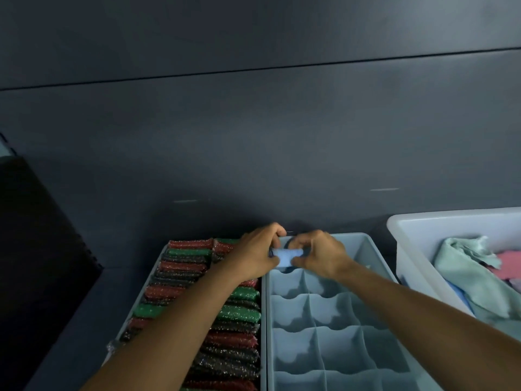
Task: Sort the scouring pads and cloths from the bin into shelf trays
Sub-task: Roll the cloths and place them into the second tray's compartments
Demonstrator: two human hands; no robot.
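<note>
Left hand (259, 255) and right hand (313, 255) pinch a rolled light-blue cloth (284, 256) at the far-left corner of the grey-blue divided tray (263, 334), its other visible cells unfilled, while red, green and black scouring pads (236, 314) fill the neighbouring tray (138, 299) and crumpled cloths (473, 277) wait in the white bin (408, 221).

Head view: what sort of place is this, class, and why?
Probably a stockroom or shop shelf: packed rows of scouring pads, a divided tray where the left hand and right hand hold a blue cloth, and a white bin of cloths.
</note>
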